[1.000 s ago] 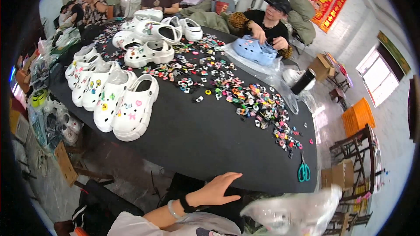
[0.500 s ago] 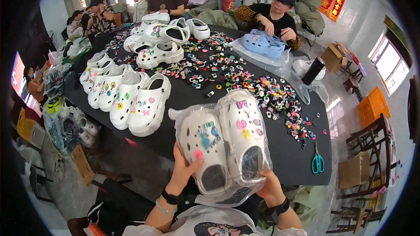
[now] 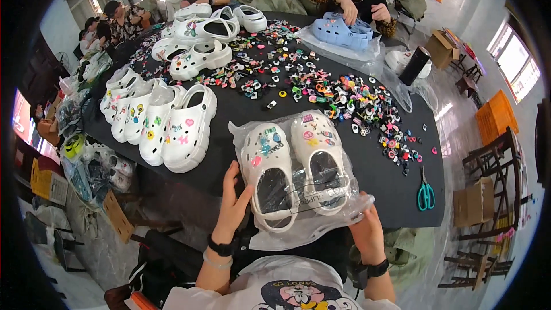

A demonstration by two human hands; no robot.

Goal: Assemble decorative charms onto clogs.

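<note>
A pair of white clogs [image 3: 275, 212] with colourful charms lies side by side inside a clear plastic bag [image 3: 270, 242] at the table's near edge, heel openings toward me. My left hand [image 3: 231, 209] is beside the left clog, its fingers stretched out and thumb apart, gripping nothing. At the bag's right corner, my right hand [image 3: 368, 232] pinches the loose plastic edge between thumb and fingers. More white clogs with charms [image 3: 186, 135] stand in a row on the table to the left.
Loose shoe charms [image 3: 344, 95] are heaped across the black table [image 3: 321, 235]. Teal-handled scissors [image 3: 425, 196] lie at the right edge, and a black bottle [image 3: 414, 65] stands farther back. Across the table, a person handles blue clogs [image 3: 341, 33]. Several people sit beyond.
The bagged clogs have come down from my raised hands onto the table. My left hand has let go and opened; my right hand has shifted to the bag's loose edge.
</note>
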